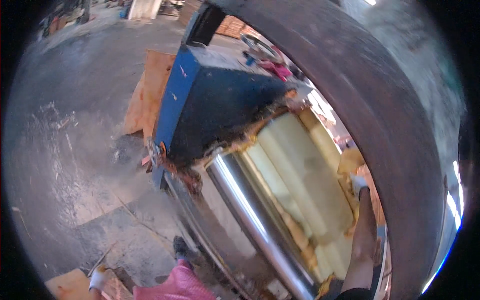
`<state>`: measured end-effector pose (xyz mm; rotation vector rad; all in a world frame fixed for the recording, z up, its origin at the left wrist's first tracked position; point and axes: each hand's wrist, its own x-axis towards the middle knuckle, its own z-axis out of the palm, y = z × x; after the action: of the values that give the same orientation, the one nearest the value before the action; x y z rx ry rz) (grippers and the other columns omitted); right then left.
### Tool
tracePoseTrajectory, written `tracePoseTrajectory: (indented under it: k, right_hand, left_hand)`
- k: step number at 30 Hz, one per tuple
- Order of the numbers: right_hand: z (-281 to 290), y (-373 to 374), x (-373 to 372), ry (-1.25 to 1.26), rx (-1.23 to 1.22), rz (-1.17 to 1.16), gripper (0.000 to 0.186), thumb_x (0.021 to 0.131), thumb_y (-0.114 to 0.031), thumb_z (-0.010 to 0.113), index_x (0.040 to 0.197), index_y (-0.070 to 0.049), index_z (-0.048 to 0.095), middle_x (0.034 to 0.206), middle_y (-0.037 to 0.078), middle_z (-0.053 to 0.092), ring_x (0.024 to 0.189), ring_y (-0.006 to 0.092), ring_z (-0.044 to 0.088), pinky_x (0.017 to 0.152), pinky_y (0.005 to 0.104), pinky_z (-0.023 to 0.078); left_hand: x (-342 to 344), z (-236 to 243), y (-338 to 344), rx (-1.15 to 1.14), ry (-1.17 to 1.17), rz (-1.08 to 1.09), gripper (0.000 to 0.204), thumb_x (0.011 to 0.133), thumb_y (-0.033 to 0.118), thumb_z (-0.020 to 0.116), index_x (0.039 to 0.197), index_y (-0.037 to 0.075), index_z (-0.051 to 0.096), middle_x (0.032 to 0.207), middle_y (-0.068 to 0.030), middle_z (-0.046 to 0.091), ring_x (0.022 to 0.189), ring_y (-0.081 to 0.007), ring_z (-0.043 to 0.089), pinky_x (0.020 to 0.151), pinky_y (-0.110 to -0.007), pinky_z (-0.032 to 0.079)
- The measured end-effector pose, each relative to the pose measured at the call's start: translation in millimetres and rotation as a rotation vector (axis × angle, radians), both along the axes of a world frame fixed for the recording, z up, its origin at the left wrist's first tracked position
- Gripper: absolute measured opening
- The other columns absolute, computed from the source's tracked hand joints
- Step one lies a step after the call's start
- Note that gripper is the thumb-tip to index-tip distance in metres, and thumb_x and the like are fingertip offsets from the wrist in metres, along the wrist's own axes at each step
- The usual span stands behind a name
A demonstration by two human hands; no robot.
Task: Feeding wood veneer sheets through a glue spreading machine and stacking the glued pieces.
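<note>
My left hand (pixel 98 279), in a pale glove, is low at the left by a thin light-brown wooden sheet (pixel 67 286). Its fingers are too small and blurred to show whether they grip the sheet. My right arm reaches up along the right side of a roller machine. The gloved right hand (pixel 359 185) is at the far right end of a wide cream-coated roller (pixel 300 165), close to a tan piece (pixel 351 160) whose kind is unclear. Its fingers are partly hidden. Beside the coated roller runs a shiny metal roller (pixel 255 215).
A blue machine housing (pixel 215 95) with crusted edges stands beyond the rollers. A thick dark curved frame (pixel 380 95) arches over the right. Wooden sheets (pixel 150 95) lean behind the housing. Stained concrete floor (pixel 75 125) spreads left. My dark shoe (pixel 180 247) is near the machine base.
</note>
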<state>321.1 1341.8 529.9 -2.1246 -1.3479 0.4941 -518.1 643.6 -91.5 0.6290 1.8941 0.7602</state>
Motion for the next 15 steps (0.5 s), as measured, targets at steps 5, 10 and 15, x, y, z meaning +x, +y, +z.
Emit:
tracePoseTrajectory:
  k: [5,10,15]
  right_hand:
    - [-43.1,32.6,-151.1,0.445,-0.423,0.135,0.03,0.094,-0.045,0.055,0.084,-0.017,0.059,0.058,-0.006,0.052,0.048,0.0115,0.051,0.046,0.0272,0.041]
    - [-59.9,129.1,-174.9,1.004,-0.646,0.021,0.031,0.097,-0.041,0.051,0.087,-0.013,0.058,0.058,-0.01,0.05,0.048,0.0076,0.05,0.047,0.0261,0.042]
    - [-81.7,182.4,-276.9,1.145,-0.404,0.182,0.022,0.098,-0.032,0.05,0.095,-0.011,0.058,0.064,-0.011,0.053,0.048,0.0033,0.046,0.045,0.0236,0.041]
  left_hand:
    - [20.8,98.2,-139.1,-0.525,0.248,0.189,0.038,0.09,0.025,0.054,0.117,-0.001,0.061,0.107,-0.0106,0.067,0.093,-0.025,0.062,0.085,-0.036,0.051]
    - [37.5,105.4,-112.6,-0.664,0.147,0.198,0.038,0.088,0.027,0.055,0.116,0.002,0.061,0.11,-0.0125,0.066,0.098,-0.0272,0.062,0.087,-0.039,0.05]
    - [-1.5,89.9,-29.8,-0.609,0.2,0.057,0.039,0.085,0.028,0.056,0.116,0.005,0.061,0.113,-0.0145,0.066,0.103,-0.0294,0.062,0.089,-0.041,0.05]
